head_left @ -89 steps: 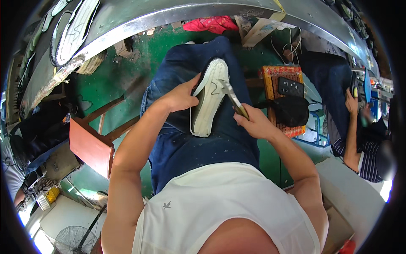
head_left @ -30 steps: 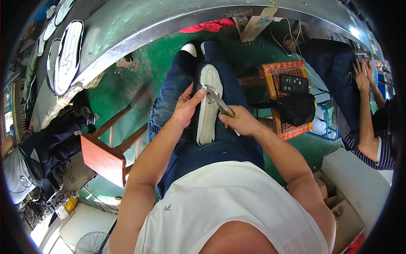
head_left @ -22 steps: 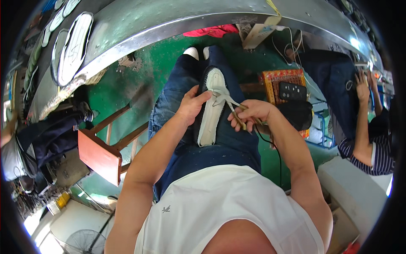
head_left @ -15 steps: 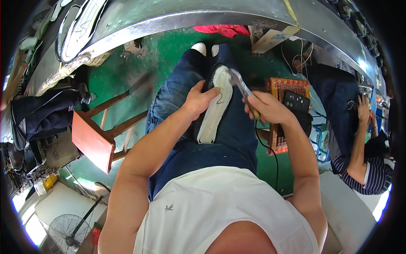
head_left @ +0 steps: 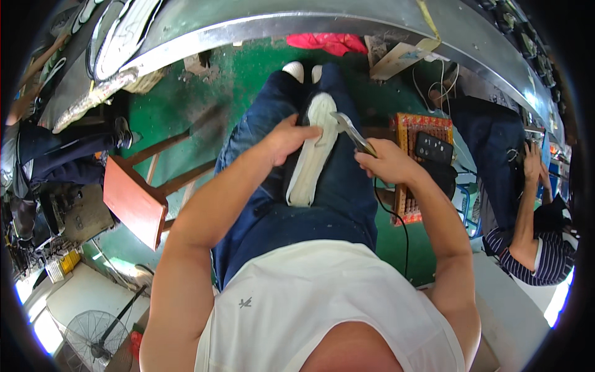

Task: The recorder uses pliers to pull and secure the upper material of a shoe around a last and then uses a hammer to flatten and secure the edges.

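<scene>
A white shoe (head_left: 313,152) lies sole-side toward me along my lap, on dark blue jeans. My left hand (head_left: 286,137) presses on its left side and holds it steady. My right hand (head_left: 383,162) is closed around the handle of metal pliers (head_left: 349,131), whose jaws reach toward the shoe's upper right edge near the toe. My white shoes (head_left: 302,70) on my feet show beyond the knees on the green floor.
A curved metal workbench edge (head_left: 260,22) arcs across the top. A red-brown wooden stool (head_left: 133,199) stands at left. An orange crate (head_left: 421,161) with dark objects sits at right. Another seated person (head_left: 527,204) works at far right. A fan (head_left: 87,325) stands at lower left.
My view shifted a little. Both hands stay on the shoe; the right hand with the pliers has moved slightly down and outward, pulling at the shoe's edge.
</scene>
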Motion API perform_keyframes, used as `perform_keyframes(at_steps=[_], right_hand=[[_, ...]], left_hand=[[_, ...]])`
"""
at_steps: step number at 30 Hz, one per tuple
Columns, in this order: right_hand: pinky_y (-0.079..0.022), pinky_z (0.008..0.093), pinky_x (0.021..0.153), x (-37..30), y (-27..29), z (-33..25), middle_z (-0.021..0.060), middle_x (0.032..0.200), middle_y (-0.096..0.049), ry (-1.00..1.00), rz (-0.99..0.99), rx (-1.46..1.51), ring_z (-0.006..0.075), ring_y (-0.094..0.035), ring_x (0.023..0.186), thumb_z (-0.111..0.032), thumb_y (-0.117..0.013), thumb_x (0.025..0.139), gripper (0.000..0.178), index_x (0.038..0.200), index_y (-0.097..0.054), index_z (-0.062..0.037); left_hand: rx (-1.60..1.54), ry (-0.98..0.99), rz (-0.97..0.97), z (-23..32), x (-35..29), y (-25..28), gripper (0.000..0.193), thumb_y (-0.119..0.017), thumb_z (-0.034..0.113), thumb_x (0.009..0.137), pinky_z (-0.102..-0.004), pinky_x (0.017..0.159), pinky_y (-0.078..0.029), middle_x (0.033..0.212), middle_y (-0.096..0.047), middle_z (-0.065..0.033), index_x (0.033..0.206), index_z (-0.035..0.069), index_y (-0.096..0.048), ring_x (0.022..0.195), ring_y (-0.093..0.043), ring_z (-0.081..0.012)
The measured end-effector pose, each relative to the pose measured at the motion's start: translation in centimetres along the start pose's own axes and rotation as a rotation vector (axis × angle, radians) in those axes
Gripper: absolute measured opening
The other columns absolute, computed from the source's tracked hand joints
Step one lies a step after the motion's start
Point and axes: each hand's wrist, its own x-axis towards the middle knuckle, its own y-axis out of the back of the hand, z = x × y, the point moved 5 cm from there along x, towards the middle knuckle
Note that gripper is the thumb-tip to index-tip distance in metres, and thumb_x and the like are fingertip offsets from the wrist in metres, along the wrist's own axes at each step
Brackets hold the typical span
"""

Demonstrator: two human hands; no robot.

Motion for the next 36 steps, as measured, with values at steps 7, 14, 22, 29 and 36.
perform_keyframes(at_steps=[7, 14, 22, 29, 36], right_hand=[[-0.055, 0.0422, 0.086, -2.9, -3.9, -1.9, 0.0281, 0.105, -0.066, 0.311, -0.057, -0.545, 0.0364, -0.067, 0.103, -0.013, -0.064, 0.089, 0.054, 0.135, -0.05, 0.0118], [-0.054, 0.044, 0.084, -3.1, -5.7, -6.6, 0.0227, 0.101, -0.066, 0.342, 0.203, -1.045, 0.0366, -0.067, 0.094, -0.012, -0.065, 0.088, 0.045, 0.124, -0.055, 0.0136], [-0.054, 0.0472, 0.072, 0.5, -4.3, -3.2, 0.0156, 0.086, -0.069, 0.382, -0.026, -0.763, 0.036, -0.069, 0.081, -0.021, -0.066, 0.089, 0.021, 0.096, -0.063, -0.0022], [-0.053, 0.0467, 0.07, 0.8, -3.3, 0.3, 0.0136, 0.086, -0.068, 0.518, 0.162, -0.498, 0.0352, -0.068, 0.081, -0.024, -0.069, 0.087, 0.022, 0.095, -0.061, -0.0052], [-0.055, 0.0487, 0.076, 0.9, -3.0, -4.4, 0.0198, 0.091, -0.07, 0.368, -0.031, -0.718, 0.0372, -0.07, 0.084, -0.015, -0.058, 0.089, 0.016, 0.097, -0.063, -0.0018]], left_hand=[[-0.023, 0.136, -0.18, 0.4, 0.1, -0.4, 0.072, -0.079, 0.031, 0.086, -0.0437, 0.097, -0.049, 0.129, -0.064, -0.0111, 0.145, 0.008, -0.044, 0.116, -0.064, -0.0256], [-0.103, 0.121, -0.186, 1.6, -1.6, -1.1, 0.068, -0.078, 0.024, 0.087, -0.0446, 0.107, -0.045, 0.135, -0.061, -0.0149, 0.142, 0.001, -0.046, 0.122, -0.061, -0.027], [-0.179, 0.041, -0.172, -0.3, -0.7, 0.0, 0.067, -0.076, 0.02, 0.09, -0.0437, 0.101, -0.051, 0.134, -0.059, -0.0145, 0.143, 0.001, -0.042, 0.12, -0.061, -0.0259], [-0.152, -0.055, -0.155, 0.9, 0.0, -0.7, 0.073, -0.075, 0.019, 0.09, -0.0401, 0.106, -0.047, 0.136, -0.058, -0.0179, 0.145, -0.009, -0.036, 0.123, -0.059, -0.0259], [-0.212, -0.009, -0.034, -1.5, 0.3, 1.4, 0.071, -0.075, 0.015, 0.091, -0.0443, 0.096, -0.055, 0.131, -0.06, -0.0196, 0.145, -0.007, -0.036, 0.113, -0.065, -0.0288]])
